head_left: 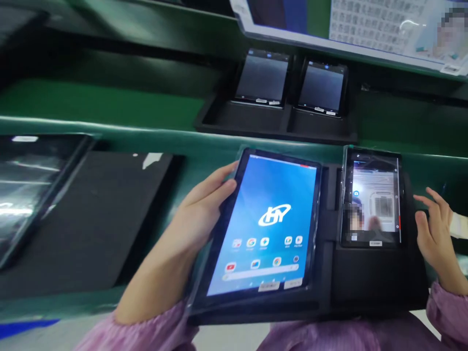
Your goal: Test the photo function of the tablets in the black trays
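My left hand grips the upper left edge of a tablet, thumb at the rim. Its lit screen has a blue home page with app icons, a white logo and two small labels near the bottom. The tablet is tilted over the left compartment of a black tray. In the right compartment rests a smaller-looking tablet, its screen giving a camera picture. Just right of that tablet, apart from it, my right hand has its fingers spread and holds nothing.
On the green shelf behind, another black tray carries two dark-screened tablets. To the left lie a black board or tray and a dark glossy device. A framed sheet hangs above.
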`<state>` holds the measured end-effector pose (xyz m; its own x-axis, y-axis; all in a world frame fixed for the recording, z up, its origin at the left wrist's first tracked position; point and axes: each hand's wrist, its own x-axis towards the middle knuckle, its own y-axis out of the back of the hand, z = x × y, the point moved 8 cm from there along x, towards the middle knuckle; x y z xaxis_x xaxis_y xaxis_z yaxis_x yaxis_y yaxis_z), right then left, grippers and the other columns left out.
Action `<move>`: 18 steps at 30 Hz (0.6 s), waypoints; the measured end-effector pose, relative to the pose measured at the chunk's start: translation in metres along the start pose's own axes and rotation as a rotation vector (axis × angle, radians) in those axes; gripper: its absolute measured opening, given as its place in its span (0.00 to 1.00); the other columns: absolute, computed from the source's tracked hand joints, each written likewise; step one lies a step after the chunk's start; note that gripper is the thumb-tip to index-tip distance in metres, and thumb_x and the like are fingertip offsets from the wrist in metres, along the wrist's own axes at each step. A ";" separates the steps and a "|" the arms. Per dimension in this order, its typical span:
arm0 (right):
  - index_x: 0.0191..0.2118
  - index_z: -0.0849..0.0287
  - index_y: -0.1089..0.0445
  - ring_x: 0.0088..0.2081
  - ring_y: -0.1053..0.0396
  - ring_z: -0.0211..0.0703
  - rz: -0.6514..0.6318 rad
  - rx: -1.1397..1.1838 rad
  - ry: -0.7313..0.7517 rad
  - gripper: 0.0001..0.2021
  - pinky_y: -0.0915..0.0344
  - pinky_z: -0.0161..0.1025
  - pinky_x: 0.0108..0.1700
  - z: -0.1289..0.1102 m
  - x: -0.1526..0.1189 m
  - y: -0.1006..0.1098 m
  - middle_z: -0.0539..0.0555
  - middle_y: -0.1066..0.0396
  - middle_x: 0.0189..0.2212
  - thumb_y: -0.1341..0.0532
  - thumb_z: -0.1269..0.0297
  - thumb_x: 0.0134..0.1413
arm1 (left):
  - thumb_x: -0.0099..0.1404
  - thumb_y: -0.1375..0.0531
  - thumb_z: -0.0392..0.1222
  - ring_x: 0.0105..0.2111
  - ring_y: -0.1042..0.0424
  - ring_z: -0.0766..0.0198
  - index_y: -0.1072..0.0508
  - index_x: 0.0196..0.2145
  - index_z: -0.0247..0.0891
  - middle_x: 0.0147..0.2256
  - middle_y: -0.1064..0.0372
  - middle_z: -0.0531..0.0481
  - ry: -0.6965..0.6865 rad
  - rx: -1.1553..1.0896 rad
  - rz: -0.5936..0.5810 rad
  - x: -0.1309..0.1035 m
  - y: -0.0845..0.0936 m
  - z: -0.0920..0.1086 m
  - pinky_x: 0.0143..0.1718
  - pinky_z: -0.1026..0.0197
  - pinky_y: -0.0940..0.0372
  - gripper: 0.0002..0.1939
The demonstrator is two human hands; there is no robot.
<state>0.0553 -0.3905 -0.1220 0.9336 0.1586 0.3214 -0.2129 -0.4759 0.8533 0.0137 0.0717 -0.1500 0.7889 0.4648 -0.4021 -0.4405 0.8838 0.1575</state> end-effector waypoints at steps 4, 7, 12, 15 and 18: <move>0.59 0.53 0.32 0.70 0.47 0.64 -0.088 -0.001 0.121 0.19 0.51 0.69 0.69 -0.024 0.004 -0.012 0.62 0.43 0.68 0.53 0.51 0.78 | 0.49 0.28 0.63 0.60 0.27 0.41 0.29 0.65 0.45 0.59 0.24 0.50 0.116 0.029 -0.017 -0.018 0.008 -0.028 0.54 0.50 0.25 0.47; 0.60 0.50 0.30 0.73 0.53 0.62 -0.220 -0.049 0.317 0.17 0.56 0.69 0.72 -0.059 0.011 -0.027 0.58 0.46 0.70 0.51 0.56 0.78 | 0.58 0.29 0.59 0.68 0.36 0.46 0.32 0.67 0.49 0.65 0.31 0.52 0.127 0.055 -0.054 -0.036 0.017 -0.040 0.65 0.52 0.32 0.42; 0.61 0.49 0.27 0.73 0.52 0.59 -0.285 -0.031 0.486 0.19 0.55 0.67 0.73 -0.099 0.028 -0.051 0.57 0.46 0.71 0.52 0.56 0.79 | 0.64 0.34 0.67 0.69 0.37 0.49 0.25 0.57 0.71 0.59 0.25 0.60 0.035 0.102 -0.169 -0.075 0.028 -0.038 0.75 0.43 0.48 0.24; 0.61 0.48 0.27 0.74 0.53 0.59 -0.315 -0.021 0.527 0.21 0.54 0.67 0.73 -0.106 0.036 -0.063 0.55 0.47 0.72 0.53 0.54 0.79 | 0.64 0.38 0.72 0.62 0.28 0.45 0.21 0.51 0.72 0.52 0.20 0.57 0.017 0.231 -0.179 -0.088 0.038 -0.037 0.70 0.39 0.41 0.20; 0.63 0.46 0.28 0.75 0.56 0.60 -0.328 -0.025 0.544 0.22 0.58 0.70 0.73 -0.102 0.044 -0.062 0.53 0.51 0.74 0.53 0.49 0.78 | 0.67 0.40 0.69 0.51 0.22 0.48 0.19 0.50 0.63 0.48 0.19 0.54 -0.026 0.360 -0.081 -0.088 0.056 -0.033 0.59 0.44 0.29 0.20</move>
<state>0.0804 -0.2661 -0.1192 0.6731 0.7125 0.1984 0.0464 -0.3084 0.9501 -0.0950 0.0788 -0.1354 0.8276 0.3894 -0.4043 -0.2005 0.8778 0.4350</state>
